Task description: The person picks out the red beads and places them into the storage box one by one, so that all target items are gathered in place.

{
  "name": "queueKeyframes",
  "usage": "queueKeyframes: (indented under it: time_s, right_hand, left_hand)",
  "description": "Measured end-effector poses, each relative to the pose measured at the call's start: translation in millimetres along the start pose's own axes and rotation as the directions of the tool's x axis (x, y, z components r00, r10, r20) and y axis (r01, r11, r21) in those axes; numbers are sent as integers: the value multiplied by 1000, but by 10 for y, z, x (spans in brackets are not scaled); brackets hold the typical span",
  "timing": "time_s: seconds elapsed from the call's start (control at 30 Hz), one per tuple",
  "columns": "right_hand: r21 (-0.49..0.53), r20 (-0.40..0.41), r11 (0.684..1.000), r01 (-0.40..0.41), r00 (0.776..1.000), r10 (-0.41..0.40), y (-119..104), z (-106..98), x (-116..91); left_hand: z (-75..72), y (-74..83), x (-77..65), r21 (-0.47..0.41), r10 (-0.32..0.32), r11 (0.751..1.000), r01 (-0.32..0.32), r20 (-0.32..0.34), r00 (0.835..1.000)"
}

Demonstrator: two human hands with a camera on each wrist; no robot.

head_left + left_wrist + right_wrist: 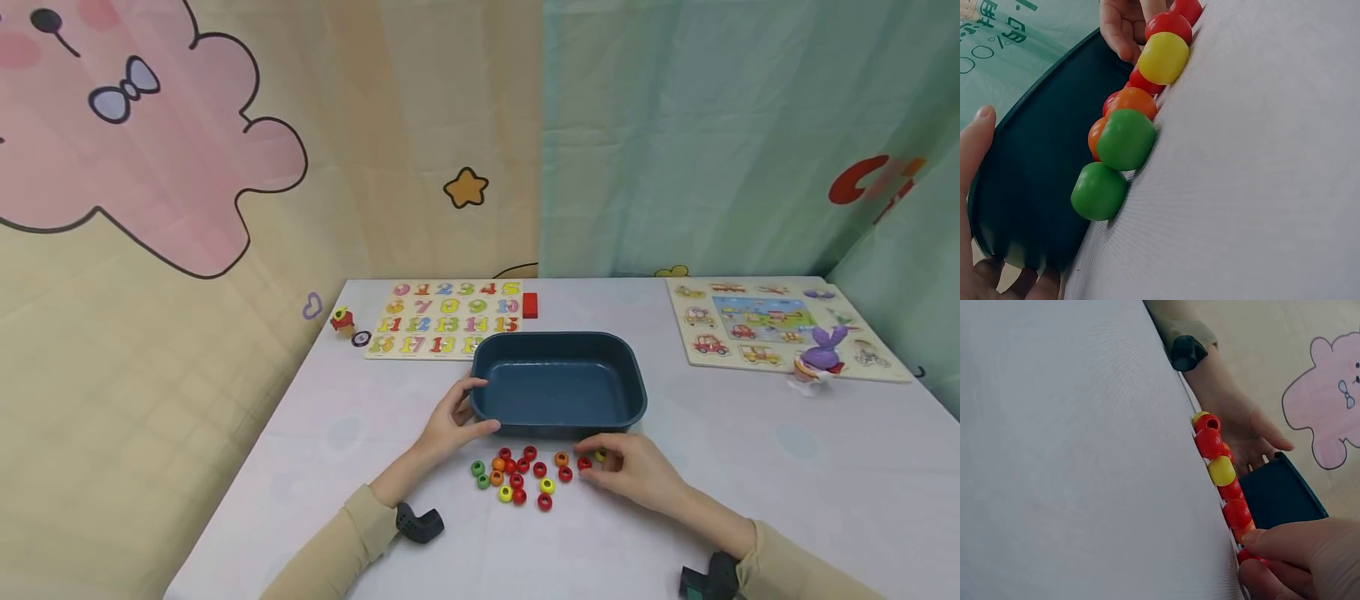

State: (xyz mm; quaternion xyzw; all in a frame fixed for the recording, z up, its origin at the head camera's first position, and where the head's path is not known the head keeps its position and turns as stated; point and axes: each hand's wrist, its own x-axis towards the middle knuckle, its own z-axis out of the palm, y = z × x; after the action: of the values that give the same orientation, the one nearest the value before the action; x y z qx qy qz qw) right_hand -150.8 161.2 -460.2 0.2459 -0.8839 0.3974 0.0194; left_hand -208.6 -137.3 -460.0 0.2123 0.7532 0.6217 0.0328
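A dark blue rectangular basin [558,392] stands on the white table. My left hand [452,421] grips its left end, thumb along the front wall and fingers at the side; the left wrist view shows fingertips [1022,281] against the basin. In front of it lie loose beads with holes: red, orange, yellow and green, the two green beads [1125,139] farthest left. Close to the basin's front right corner, my right hand [633,468] pinches a red bead [584,462] between thumb and index finger. A yellow bead [600,455] is partly hidden behind that hand.
Behind the basin lies a number puzzle board [442,318], with a red block [530,305] beside it. A small red toy figure [342,321] stands at the back left. At the back right, a purple toy [822,354] overlaps a vehicle puzzle board [765,333]. Curtains hang behind the table.
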Motion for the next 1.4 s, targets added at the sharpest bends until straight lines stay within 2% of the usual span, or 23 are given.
queueKeyframes:
  time_s: [0.2, 0.4, 0.5, 0.6, 0.7, 0.8, 0.93, 1.13, 1.27, 1.4]
  right_hand:
    - [-21, 9, 999, -34, 999, 34, -11, -1, 2]
    - [-12, 20, 1000, -18, 1000, 18, -82, -46, 18]
    - [10, 40, 998, 62, 997, -63, -193, -115, 64]
    - [14, 45, 983, 185, 982, -186, -350, -233, 180]
    - [15, 27, 955, 297, 954, -297, -513, -373, 412]
    - [47, 20, 935, 352, 935, -354, -651, -471, 721]
    - [135, 58, 943, 304, 948, -313, -728, -478, 1138]
    - [242, 161, 961, 131, 972, -173, -624, -271, 1664]
    - [222, 209, 974, 49, 973, -96, -468, -111, 1864]
    - [204, 249, 979, 3, 967, -55, -319, 19, 1987]
  left_hand:
    - [-6, 88, 1, -22, -4, 1000, 5, 38, 999]
    - [-1, 280, -46, -18, -12, 1000, 13, 37, 999]
    - [-10, 311, -68, -10, -26, 1000, 26, 26, 999]
    - [-26, 305, -73, -17, -34, 999, 35, 27, 999]
    - [-34, 295, -71, -25, -34, 999, 35, 34, 999]
    - [-30, 289, -69, -28, -37, 999, 38, 36, 999]
    - [-12, 279, -52, -40, -33, 999, 35, 43, 999]
    - [0, 261, -41, -53, -46, 997, 49, 53, 998]
    - [-2, 263, -42, -55, -39, 998, 42, 44, 998]
    - [-11, 280, -48, -59, -33, 998, 35, 35, 999]
